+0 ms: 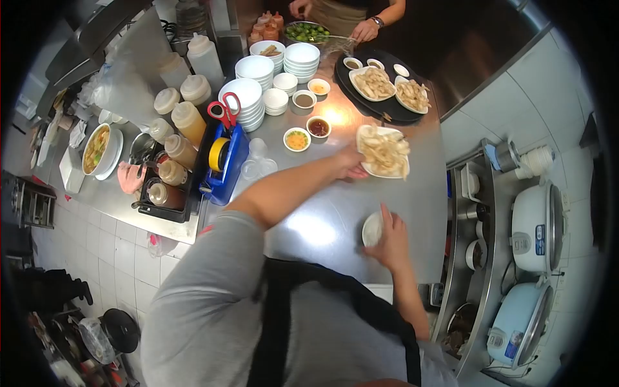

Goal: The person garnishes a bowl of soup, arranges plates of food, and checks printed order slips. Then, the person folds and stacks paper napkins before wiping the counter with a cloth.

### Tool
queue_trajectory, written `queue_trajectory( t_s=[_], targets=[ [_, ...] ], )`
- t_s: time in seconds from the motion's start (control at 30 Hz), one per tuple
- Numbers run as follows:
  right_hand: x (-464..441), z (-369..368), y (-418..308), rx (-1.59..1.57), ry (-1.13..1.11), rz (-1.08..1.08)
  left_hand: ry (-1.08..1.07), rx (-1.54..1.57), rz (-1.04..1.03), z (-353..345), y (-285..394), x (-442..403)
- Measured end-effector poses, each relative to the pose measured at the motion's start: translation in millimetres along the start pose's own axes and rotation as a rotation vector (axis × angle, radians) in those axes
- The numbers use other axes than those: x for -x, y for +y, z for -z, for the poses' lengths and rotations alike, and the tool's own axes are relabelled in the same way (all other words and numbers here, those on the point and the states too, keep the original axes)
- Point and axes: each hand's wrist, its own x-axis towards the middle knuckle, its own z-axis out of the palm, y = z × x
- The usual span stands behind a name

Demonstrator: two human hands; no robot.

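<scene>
My left hand (pixel 349 162) grips the near left edge of a white plate (pixel 380 173) heaped with pale fried strips (pixel 385 149). It holds the plate over the right part of the steel counter. Lower down, my right hand (pixel 391 243) is closed around the right side of a small white bowl (pixel 372 230); whether the bowl holds anything is unclear. Beyond my left hand are a small bowl of dark red sauce (pixel 318 127) and another of orange sauce with green bits (pixel 296 140).
A black round tray (pixel 350 82) carries two plates of similar strips and small sauce bowls. Stacked white bowls (pixel 242 98), a blue tape dispenser (pixel 227 164), red scissors (pixel 224 111) and squeeze bottles (pixel 189 120) stand left. Across the counter, a co-worker's hands (pixel 365 29) are near a bowl of green vegetables (pixel 307 32).
</scene>
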Motion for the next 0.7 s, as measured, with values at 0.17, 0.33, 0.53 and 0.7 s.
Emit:
queue_trajectory(
  t_s=[0.17,0.33,0.53,0.7],
  targets=[
    [47.2,-10.3,-12.4,-0.004,0.014,-0.049,-0.024,0.007,-0.022,-14.4,-19.4,-79.2],
    [47.1,-20.8,-30.9,-0.053,-0.029,-0.063,0.044,-0.202,-0.088,-8.3,-20.8,-67.3],
    [22.0,14.0,-54.4,-0.115,0.057,0.080,-0.206,-0.411,-0.556,-16.6,-25.7,128.6],
    [-20.0,68.7,-110.1,-0.344,0.307,0.426,-0.134,-0.452,-0.831,77.7,-14.9,339.0]
  ],
)
